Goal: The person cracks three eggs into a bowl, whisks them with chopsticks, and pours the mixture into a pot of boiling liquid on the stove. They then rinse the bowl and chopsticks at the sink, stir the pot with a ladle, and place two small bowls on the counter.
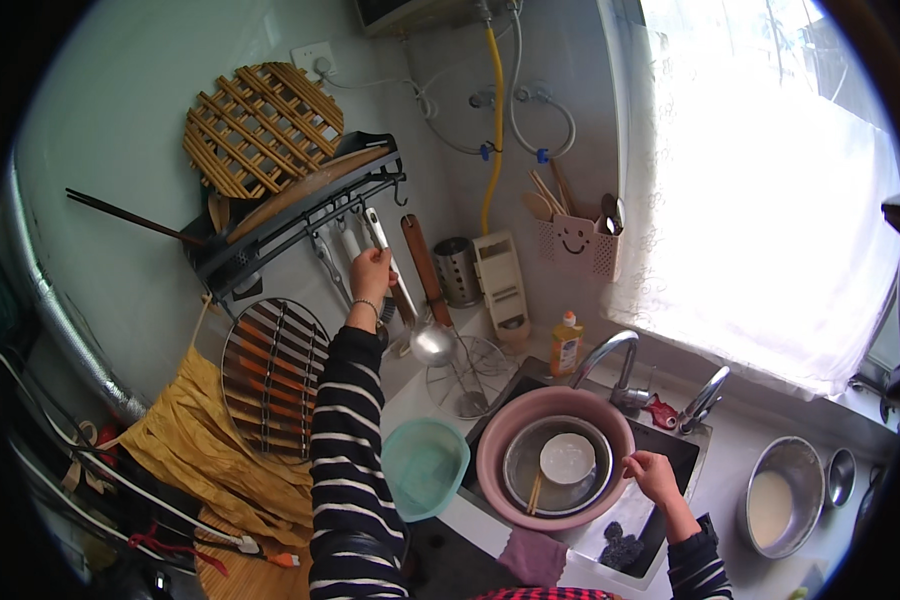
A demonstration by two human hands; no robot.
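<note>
My left hand (372, 279) grips the handle of a metal ladle (433, 343), close below the black hook rail (300, 232). The ladle's bowl hangs down above a wire rack (450, 386). Over the sink (690, 457), my right hand (654, 477) has its fingers curled by the rim of a pink plastic basin (495, 450); whether it grips the rim cannot be told. Inside the basin sits a metal bowl (516, 491), holding a small white bowl (568, 459) and wooden chopsticks (534, 493).
A green plastic basin (424, 469) stands left of the sink. The faucet (622, 360) arches behind the pink basin, near a dish soap bottle (566, 346). A dark scouring pad (620, 546) lies in the sink. On the right counter is a metal pot (810, 487) containing pale liquid.
</note>
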